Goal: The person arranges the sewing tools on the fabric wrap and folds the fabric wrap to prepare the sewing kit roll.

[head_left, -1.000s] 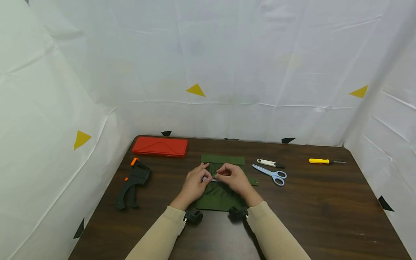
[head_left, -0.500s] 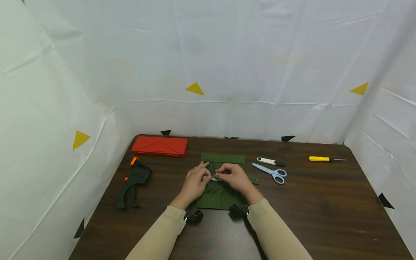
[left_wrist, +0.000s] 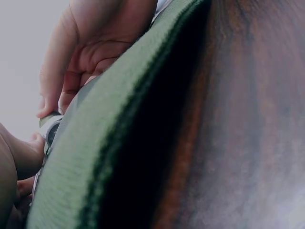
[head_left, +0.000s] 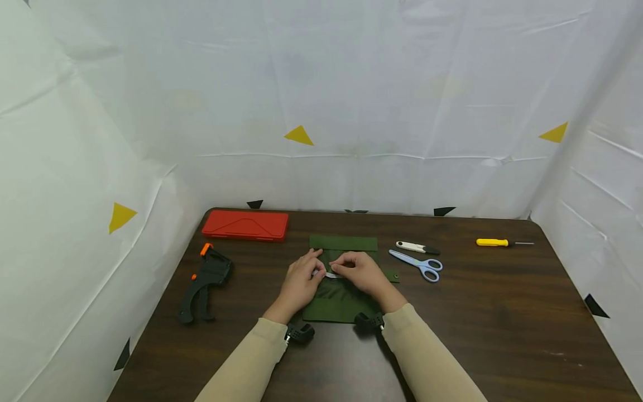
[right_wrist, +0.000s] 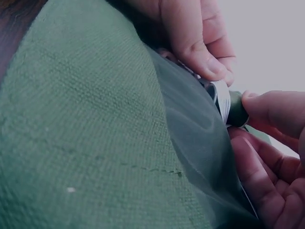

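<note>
L grip [head_left: 300, 281] and R grip [head_left: 360, 274] over green cloth [head_left: 331, 310], near ctr. of dk wood-grain surface [head_left: 492, 340]; both pinch pale strip [head_left: 331, 275], short length visible betw. them. Beige sleeves [head_left: 241, 360], blk wrist units [head_left: 300, 334] on both arms. R of cloth: lt-blue scissors [head_left: 412, 261], blades closed, tips to rear L; wht/blk tool [head_left: 414, 247] just behind. Far R: yel.-hdl. screwdriver [head_left: 494, 243], shaft pointing R. Rear L: red case [head_left: 246, 225], lid closed. Nearer, same side: blk clamp [head_left: 213, 273] w/ orange parts. Wht sheeting [head_left: 377, 84] at rear and sides, w/ yel. [head_left: 300, 135] and blk marks.
</note>
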{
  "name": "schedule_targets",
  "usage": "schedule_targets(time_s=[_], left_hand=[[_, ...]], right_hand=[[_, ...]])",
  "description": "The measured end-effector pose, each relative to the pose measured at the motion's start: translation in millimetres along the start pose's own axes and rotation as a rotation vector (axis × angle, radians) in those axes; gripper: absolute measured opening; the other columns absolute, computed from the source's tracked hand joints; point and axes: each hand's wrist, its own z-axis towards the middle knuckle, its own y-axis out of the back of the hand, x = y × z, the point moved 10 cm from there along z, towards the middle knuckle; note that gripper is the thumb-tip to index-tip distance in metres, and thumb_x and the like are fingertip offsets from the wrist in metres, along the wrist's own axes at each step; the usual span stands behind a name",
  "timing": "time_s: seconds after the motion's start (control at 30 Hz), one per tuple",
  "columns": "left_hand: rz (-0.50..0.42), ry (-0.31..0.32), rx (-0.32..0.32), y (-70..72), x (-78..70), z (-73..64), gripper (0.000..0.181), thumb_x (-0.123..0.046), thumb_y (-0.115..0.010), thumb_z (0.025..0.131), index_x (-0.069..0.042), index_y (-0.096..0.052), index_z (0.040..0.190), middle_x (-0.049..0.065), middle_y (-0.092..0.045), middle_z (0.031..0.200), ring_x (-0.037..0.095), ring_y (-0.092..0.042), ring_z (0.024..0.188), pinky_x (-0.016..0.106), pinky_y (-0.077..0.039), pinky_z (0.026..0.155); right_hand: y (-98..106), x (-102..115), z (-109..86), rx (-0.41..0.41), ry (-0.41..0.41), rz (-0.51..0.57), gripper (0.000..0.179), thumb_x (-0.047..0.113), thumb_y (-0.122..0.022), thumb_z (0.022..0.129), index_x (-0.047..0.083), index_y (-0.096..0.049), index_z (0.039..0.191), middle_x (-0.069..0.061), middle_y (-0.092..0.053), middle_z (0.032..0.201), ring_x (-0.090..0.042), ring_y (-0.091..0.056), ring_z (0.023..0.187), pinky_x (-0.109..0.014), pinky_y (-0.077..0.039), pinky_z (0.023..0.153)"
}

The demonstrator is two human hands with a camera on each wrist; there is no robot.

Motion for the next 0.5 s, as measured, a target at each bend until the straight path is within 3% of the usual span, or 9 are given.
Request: schedule_targets(time_s=[0.2,0.33,0.5], left_hand=[[0.010,0.018,-0.006,-0.2,0.4,0.9,0.011,-0.021,-0.065,0.110,-0.021,-0.064,0.099,0.010,-0.056,0.166,0.035,-0.041,0.162,0.068,-0.028,0.130],[0.025,0.037,-0.012,-0.9,1.9,2.3,0.011,-0.022,-0.065,0.110,-0.020,-0.065,0.099,0.007,-0.057,0.165,0.034,-0.041,0.162,0.065,-0.029,0.130],[0.026,0.063,-0.012,-1.8,2.1,3.6,0.010,-0.022,-0.065,0.110,-0.018,-0.066,0.100,0.007,-0.056,0.165,0.034,-0.040,0.163,0.064,-0.028,0.131]], right_hand=[[-2.3,2.7,-0.7,0.005,0.004,-0.091,0.017,0.027,-0.076,0.105,0.018,-0.084,0.118,-0.002,-0.077,0.117,-0.014,-0.071,0.103,-0.036,-0.060,0.091],[-6.0,3.4,-1.6,0.026,0.005,-0.126,0.029,0.022,-0.084,0.099,0.017,-0.080,0.127,-0.003,-0.072,0.114,-0.013,-0.068,0.098,-0.034,-0.060,0.090],[-6.5,1.9,-1.3,0.002,-0.015,-0.139,0.031,0.020,-0.087,0.095,0.017,-0.080,0.125,-0.002,-0.071,0.110,-0.012,-0.066,0.095,-0.034,-0.059,0.088]])
